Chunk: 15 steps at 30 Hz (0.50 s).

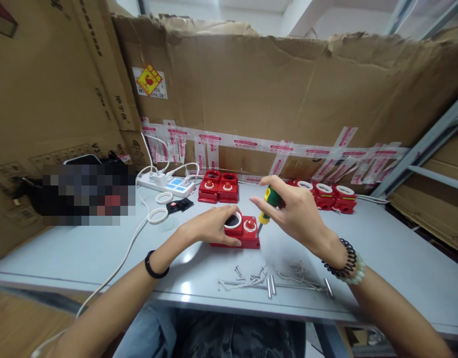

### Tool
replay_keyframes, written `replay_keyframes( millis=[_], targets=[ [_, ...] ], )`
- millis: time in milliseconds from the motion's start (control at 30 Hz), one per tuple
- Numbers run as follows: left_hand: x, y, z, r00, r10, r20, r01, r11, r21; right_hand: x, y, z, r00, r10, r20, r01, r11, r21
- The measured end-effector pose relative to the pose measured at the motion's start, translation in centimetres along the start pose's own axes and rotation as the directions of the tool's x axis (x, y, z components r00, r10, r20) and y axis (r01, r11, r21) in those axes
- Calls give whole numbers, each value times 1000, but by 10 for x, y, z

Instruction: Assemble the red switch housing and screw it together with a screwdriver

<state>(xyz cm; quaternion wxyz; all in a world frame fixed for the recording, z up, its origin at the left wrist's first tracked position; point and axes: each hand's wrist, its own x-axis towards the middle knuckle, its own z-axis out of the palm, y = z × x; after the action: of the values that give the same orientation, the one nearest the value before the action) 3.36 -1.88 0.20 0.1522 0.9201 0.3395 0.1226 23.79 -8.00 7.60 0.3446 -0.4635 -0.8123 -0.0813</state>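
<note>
A red box-like housing [247, 241] with a white ring [233, 220] and a round red knob lies on the table in front of me. My left hand [214, 226] is wrapped over its left side, thumb along the front edge. In my right hand [294, 204] is a screwdriver [272, 199] with a green and yellow handle. Its shaft slants down to the housing's right front corner, where the tip meets or nearly meets a screw. Loose screws [239, 271], metal pins [271, 287] and white strings [298, 271] lie nearer to me.
Two similar red housings [218, 188] stand behind, and several more with white rings [333, 196] at the back right. A power strip [167, 184] with white cables, loose white rings [157, 215] and a black packet [179, 205] lie left. A cardboard wall [251, 89] closes the back.
</note>
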Motion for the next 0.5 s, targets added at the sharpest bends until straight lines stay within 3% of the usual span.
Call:
replay_keyframes(
  millis=[100, 267, 433, 500],
  targets=[
    [0, 0, 0, 1000, -3, 3, 3, 1000, 13, -2, 4, 0, 999, 33, 0, -33, 999, -3],
    [0, -1, 1, 1000, 0, 3, 0, 1000, 4, -3, 4, -4, 987, -41, 153, -6, 955, 298],
    [0, -1, 1, 1000, 10, -2, -10, 1000, -4, -1, 4, 5, 999, 20, -44, -20, 1000, 13],
    [0, -1, 1, 1000, 11, -2, -11, 1000, -4, -1, 3, 2, 1000, 15, -15, -15, 1000, 2]
  ],
)
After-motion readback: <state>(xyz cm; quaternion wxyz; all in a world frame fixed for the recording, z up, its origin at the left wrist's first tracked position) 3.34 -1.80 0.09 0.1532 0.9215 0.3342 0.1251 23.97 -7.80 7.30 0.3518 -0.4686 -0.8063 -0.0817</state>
